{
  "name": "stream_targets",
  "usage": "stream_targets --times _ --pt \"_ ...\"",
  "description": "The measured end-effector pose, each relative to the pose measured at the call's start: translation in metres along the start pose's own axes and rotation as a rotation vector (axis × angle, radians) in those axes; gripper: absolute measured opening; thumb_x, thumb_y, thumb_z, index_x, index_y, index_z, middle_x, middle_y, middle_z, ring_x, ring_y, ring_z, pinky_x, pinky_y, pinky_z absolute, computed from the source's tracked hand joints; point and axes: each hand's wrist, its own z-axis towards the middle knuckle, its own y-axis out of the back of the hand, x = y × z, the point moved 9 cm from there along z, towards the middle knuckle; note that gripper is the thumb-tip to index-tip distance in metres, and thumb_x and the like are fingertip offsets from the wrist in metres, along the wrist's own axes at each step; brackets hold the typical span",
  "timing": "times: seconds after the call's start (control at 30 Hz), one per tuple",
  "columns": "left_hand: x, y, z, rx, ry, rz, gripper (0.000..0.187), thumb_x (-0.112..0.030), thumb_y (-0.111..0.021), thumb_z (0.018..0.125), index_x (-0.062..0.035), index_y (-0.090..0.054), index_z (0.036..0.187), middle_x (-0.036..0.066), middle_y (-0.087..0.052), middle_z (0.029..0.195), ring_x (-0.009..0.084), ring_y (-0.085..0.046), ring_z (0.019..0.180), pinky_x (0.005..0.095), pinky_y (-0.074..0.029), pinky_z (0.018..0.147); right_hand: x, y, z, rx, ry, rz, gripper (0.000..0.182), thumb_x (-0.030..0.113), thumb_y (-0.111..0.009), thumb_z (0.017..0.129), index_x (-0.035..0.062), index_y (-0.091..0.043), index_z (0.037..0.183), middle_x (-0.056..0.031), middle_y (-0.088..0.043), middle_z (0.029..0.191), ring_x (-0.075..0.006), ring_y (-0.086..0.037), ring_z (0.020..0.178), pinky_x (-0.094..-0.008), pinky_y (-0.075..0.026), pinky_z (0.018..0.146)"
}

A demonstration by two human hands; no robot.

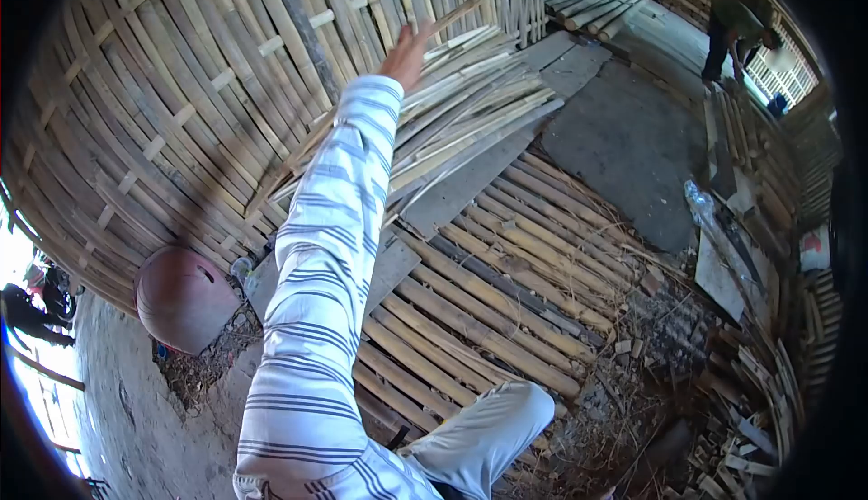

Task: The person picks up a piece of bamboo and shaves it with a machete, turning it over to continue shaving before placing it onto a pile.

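Reaching forward: one left hand (409, 55), at a bamboo slat (459, 14); fingers lie against it, partly hidden, so how tightly they close cannot be told. Right hand: not to be made out; grip likewise unknown. Slat's nearer length: obscured by hand and striped sleeve (318, 292). Person (740, 37) in far corner: bent over, dim, hands indistinct. Slat position: before the woven bamboo panel (208, 93), over the slat pile (488, 102). Long axis: slanting, visible end pointing up and right. Edges: panel close along the left; pile's ragged ends facing right. Open room: grey sheet (624, 138), bare, right of pile; bamboo-pole floor (515, 265) nearer.
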Motion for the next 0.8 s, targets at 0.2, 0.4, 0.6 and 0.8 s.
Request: stream_targets --times 0.2,0.4,0.6,0.8 --pt "0.025 -0.171 -0.189 0.417 -0.061 0.096 0.057 0.002 -0.043 0.087 -0.0192 -0.039 0.14 0.011 -0.024 0.151 0.0335 -0.023 0.138 0.0494 -0.031 0.107 -0.073 0.052 -0.013 -0.078 -0.111 -0.005 0.072 0.065 -0.041 0.087 -0.0004 -0.067 0.099 -0.0247 -0.066 0.088 -0.0415 -0.062 0.084 -0.0463 -0.047 0.074" --pt "0.069 -0.185 -0.384 0.693 0.134 0.048 0.043 -0.014 -0.057 0.086 -0.0053 -0.051 0.128 0.02 -0.053 0.127 0.0359 -0.048 0.12 0.0404 -0.037 0.102 -0.222 0.078 -0.034 -0.211 -0.246 -0.13 0.061 0.057 -0.045 0.091 0.0006 -0.068 0.09 -0.0189 -0.067 0.083 -0.0334 -0.061 0.073 -0.0432 -0.047 0.068" --pt "0.042 -0.225 -0.407 0.624 0.368 -0.479 0.016 -0.006 -0.057 0.085 0.0002 -0.065 0.073 0.016 -0.066 0.07 0.0166 -0.063 0.061 0.0363 -0.045 0.053 -0.168 0.141 -0.062 -0.387 -0.391 0.303 0.051 0.048 -0.051 0.091 0.0036 -0.057 0.067 -0.002 -0.046 0.053 -0.012 -0.045 0.051 -0.0335 -0.038 0.048" --pt "-0.287 -0.258 -0.337 0.776 -0.132 -0.202 0.031 -0.02 -0.054 0.092 0.0048 -0.062 0.075 0.014 -0.067 0.073 0.0232 -0.062 0.064 0.0315 -0.049 0.069 -0.179 0.187 -0.094 -0.366 -0.625 0.653 0.052 0.049 -0.046 0.093 0.0034 -0.056 0.071 -0.0076 -0.052 0.054 -0.0183 -0.054 0.046 -0.0346 -0.042 0.047"
